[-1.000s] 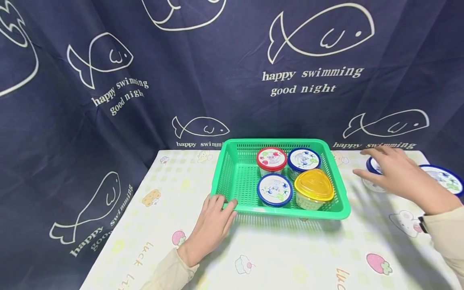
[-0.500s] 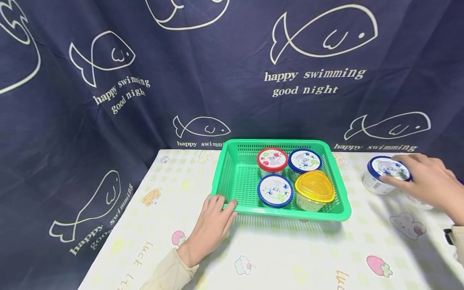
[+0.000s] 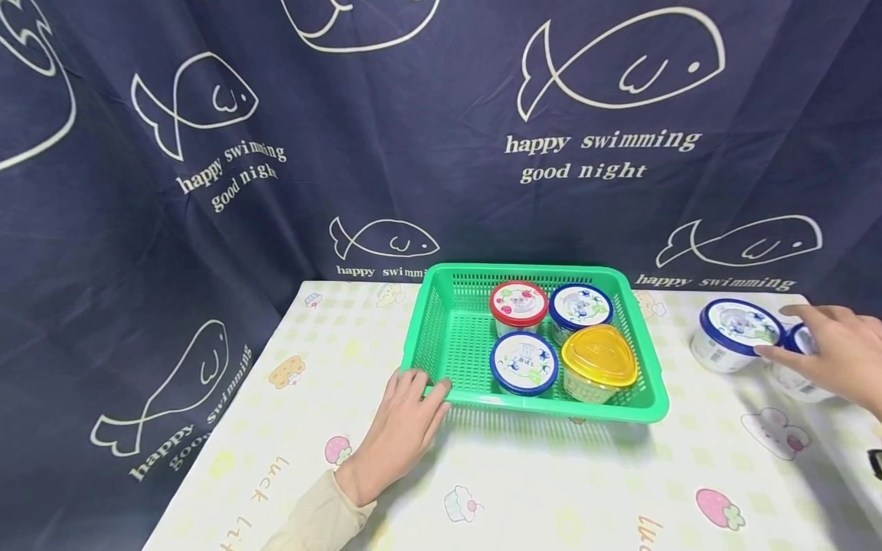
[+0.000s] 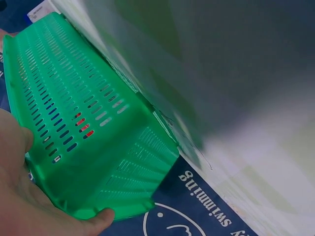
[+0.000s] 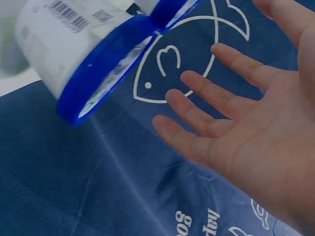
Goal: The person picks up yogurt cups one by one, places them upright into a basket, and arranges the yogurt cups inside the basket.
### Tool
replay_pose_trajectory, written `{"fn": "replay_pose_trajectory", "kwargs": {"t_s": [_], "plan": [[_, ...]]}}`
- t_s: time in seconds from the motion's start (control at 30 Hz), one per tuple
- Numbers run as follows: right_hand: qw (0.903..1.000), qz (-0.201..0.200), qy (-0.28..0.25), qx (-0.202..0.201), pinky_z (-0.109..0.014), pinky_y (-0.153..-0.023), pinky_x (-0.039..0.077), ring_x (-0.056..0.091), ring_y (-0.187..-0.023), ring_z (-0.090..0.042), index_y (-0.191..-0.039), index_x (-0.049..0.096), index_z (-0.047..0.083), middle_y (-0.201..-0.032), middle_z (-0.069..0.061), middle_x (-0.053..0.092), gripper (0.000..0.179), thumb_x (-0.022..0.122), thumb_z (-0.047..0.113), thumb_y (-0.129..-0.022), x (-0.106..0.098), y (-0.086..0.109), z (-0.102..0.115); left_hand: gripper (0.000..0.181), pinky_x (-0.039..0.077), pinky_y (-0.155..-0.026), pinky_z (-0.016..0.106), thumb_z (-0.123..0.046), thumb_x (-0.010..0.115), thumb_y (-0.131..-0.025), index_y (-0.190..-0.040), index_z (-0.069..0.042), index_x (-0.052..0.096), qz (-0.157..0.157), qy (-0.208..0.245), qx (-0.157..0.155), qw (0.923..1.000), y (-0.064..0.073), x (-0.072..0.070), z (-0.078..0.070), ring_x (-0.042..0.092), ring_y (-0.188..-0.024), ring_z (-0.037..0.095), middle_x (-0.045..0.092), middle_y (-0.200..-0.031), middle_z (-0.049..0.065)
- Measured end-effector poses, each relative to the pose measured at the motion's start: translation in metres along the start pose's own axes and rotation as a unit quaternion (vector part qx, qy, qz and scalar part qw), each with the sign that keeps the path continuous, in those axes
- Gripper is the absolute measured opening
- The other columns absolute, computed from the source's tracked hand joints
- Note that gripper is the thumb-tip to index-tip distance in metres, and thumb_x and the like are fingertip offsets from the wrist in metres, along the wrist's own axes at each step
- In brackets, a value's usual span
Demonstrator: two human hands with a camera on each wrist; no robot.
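Observation:
In the head view my left hand point(image 3: 400, 428) grips the near left corner of a green plastic basket point(image 3: 572, 413). The left wrist view shows the thumb along the rim of that basket point(image 4: 64, 88). Inside it stand a red-lidded tub point(image 3: 518, 302), two blue-lidded tubs point(image 3: 524, 363) and a yellow-lidded clear tub point(image 3: 598, 360). At the right, my right hand point(image 3: 844, 352) reaches with extended fingers over a blue-lidded white tub point(image 3: 799, 379), partly covering it. Another blue-lidded tub point(image 3: 723, 348) stands just left of it. The right wrist view shows the right hand point(image 5: 246, 118) with spread fingers and an exposed palm.
A patterned white tablecloth point(image 3: 530, 474) covers the table. Behind it hangs a dark blue curtain point(image 3: 413, 168) with fish drawings, which also runs along the left side.
My right hand has moved from above the left one of the two loose tubs towards the right, uncovering its lid. The left hand keeps its place on the basket corner.

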State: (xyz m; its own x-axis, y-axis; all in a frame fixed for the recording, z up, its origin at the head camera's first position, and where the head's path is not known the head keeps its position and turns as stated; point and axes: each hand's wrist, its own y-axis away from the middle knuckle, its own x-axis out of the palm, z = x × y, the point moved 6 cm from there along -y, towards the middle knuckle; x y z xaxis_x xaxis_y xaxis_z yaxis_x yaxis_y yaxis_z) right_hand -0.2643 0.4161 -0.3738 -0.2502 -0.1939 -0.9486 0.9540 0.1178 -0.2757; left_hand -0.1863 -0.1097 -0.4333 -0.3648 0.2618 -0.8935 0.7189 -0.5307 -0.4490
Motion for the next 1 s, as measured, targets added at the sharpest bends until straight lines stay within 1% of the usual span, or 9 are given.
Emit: {"fn": "replay_pose_trajectory", "kwargs": {"t_s": [0.23,0.4,0.5,0.63,0.8,0.9,1.0], "plan": [[0.9997,-0.017,-0.014,0.006,-0.071,-0.093,0.024,0.038,-0.108,-0.062,-0.118,0.048,-0.010,-0.117,-0.050,0.044,0.067,0.076,0.039,-0.083,0.006,0.003,-0.013,0.032,0.038,-0.098,0.050,-0.033,0.032,-0.110,-0.124,-0.017,0.056,-0.015,-0.003,0.007,0.9999,0.000,-0.002,0.000,0.047,-0.103,0.026,0.051,-0.100,0.004],[0.9993,-0.015,-0.030,0.018,-0.073,-0.094,0.024,0.036,-0.108,-0.063,-0.117,0.045,-0.014,-0.115,-0.051,0.043,0.073,0.076,0.042,-0.083,0.012,0.004,-0.026,0.034,0.038,-0.098,0.049,-0.034,0.031,-0.110,-0.124,-0.017,0.056,-0.017,-0.001,0.005,0.9998,0.000,-0.003,0.000,0.047,-0.104,0.026,0.051,-0.100,0.004],[0.9980,-0.015,-0.056,0.025,-0.073,-0.093,0.025,0.033,-0.108,-0.064,-0.118,0.043,-0.016,-0.112,-0.053,0.041,0.077,0.078,0.043,-0.082,0.016,0.006,-0.034,0.034,0.037,-0.099,0.049,-0.034,0.031,-0.109,-0.124,-0.018,0.056,-0.013,0.001,0.004,0.9999,0.001,-0.003,-0.001,0.047,-0.105,0.026,0.050,-0.100,0.003],[0.9968,-0.008,-0.073,0.031,-0.071,-0.090,0.026,0.032,-0.108,-0.063,-0.120,0.042,-0.016,-0.110,-0.053,0.040,0.080,0.078,0.044,-0.081,0.021,0.008,-0.043,0.033,0.037,-0.099,0.049,-0.034,0.031,-0.109,-0.125,-0.018,0.056,-0.009,0.001,0.002,1.0000,0.001,-0.004,-0.001,0.047,-0.105,0.025,0.050,-0.100,0.003],[0.9970,0.010,-0.065,0.040,-0.072,-0.089,0.027,0.031,-0.108,-0.065,-0.121,0.040,-0.016,-0.112,-0.055,0.038,0.083,0.078,0.047,-0.080,0.028,0.010,-0.050,0.033,0.037,-0.100,0.050,-0.034,0.031,-0.109,-0.125,-0.018,0.056,-0.011,0.000,0.002,0.9999,0.002,-0.005,-0.001,0.047,-0.105,0.026,0.051,-0.100,0.003],[0.9967,0.007,-0.070,0.041,-0.070,-0.087,0.028,0.032,-0.106,-0.064,-0.118,0.041,-0.015,-0.109,-0.055,0.040,0.082,0.079,0.047,-0.080,0.029,0.011,-0.052,0.032,0.038,-0.099,0.050,-0.034,0.033,-0.109,-0.124,-0.018,0.056,-0.018,-0.002,0.005,0.9998,0.004,-0.005,-0.001,0.048,-0.104,0.026,0.051,-0.100,0.003],[0.9964,-0.004,-0.077,0.035,-0.068,-0.087,0.027,0.033,-0.104,-0.063,-0.116,0.042,-0.016,-0.106,-0.054,0.042,0.079,0.078,0.046,-0.081,0.029,0.012,-0.052,0.030,0.038,-0.098,0.049,-0.034,0.035,-0.109,-0.123,-0.018,0.057,-0.022,-0.004,0.007,0.9997,0.004,-0.005,-0.001,0.047,-0.103,0.025,0.050,-0.099,0.003]]}}
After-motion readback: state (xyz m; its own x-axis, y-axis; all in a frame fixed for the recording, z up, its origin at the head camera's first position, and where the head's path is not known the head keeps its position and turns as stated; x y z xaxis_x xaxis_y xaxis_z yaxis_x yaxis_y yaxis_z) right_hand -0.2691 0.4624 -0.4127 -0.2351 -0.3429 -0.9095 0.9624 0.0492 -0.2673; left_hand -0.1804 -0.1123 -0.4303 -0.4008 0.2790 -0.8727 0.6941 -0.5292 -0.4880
